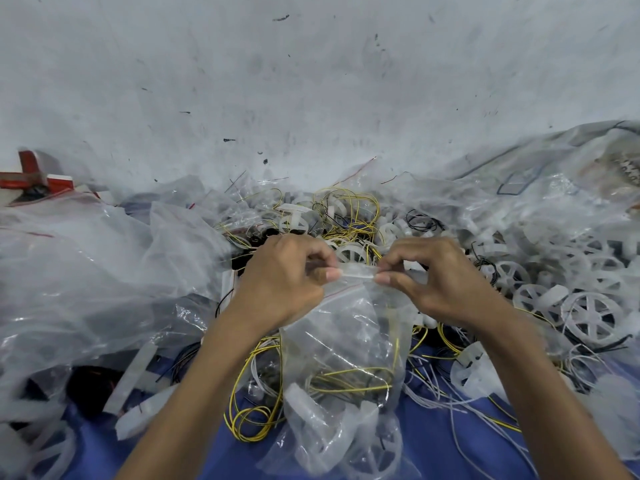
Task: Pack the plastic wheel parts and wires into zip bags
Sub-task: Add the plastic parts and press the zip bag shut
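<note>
Both hands (360, 275) pinch the zip bag (346, 341) top.

Scuffed white wall (311, 64), blue cloth (429, 452), red-and-white object (34, 178) far left

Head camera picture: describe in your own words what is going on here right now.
A person pinches the top strip of a clear zip bag with the left hand and the right hand, apparently sealing it. The bag already holds yellow wire and white wheel parts. More wheels lie loose on the right, empty bags on the left.
</note>
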`<state>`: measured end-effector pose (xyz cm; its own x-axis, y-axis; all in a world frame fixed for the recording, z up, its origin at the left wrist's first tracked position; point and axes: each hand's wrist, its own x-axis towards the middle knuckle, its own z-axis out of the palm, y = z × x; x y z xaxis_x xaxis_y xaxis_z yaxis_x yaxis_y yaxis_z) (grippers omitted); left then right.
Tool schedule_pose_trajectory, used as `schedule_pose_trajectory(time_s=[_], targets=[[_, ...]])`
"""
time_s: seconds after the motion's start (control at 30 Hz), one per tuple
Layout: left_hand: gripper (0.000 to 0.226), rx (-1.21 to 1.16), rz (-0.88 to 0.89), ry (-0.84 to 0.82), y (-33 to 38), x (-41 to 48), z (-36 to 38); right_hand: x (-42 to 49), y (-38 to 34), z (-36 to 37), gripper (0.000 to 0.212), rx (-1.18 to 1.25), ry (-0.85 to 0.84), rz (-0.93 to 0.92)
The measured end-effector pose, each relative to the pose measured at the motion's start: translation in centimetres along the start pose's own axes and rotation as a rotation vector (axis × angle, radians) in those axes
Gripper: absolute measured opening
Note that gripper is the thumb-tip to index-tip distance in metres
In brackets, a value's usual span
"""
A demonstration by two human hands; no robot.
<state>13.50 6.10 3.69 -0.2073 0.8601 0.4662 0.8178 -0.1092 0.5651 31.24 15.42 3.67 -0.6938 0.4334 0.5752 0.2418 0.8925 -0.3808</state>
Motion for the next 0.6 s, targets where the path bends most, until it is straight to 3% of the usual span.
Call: schedule_pose_trajectory(time_s=[0.17,0.3,0.4,0.53,0.6], targets=[[0.022,0.076,-0.024,0.031,0.3,0.1,0.0,0.1,0.0,-0.2,0.007,0.025,0.029,-0.018],[0.003,-0.002,0.024,-0.017,0.6,0.0,0.1,0.4,-0.1,0.5,0.006,0.019,-0.005,0.005],[0.004,0.008,0.049,-0.029,1.0,-0.2,0.5,0.4,-0.2,0.8,0.007,-0.011,-0.001,-0.014],[0.027,0.095,0.063,0.055,1.4,-0.4,1.0,0.4,-0.4,1.0,0.009,-0.065,0.014,-0.055],[0.025,0.16,0.065,0.135,1.4,-0.6,1.4,0.5,-0.4,1.1,0.007,-0.067,0.027,-0.072]])
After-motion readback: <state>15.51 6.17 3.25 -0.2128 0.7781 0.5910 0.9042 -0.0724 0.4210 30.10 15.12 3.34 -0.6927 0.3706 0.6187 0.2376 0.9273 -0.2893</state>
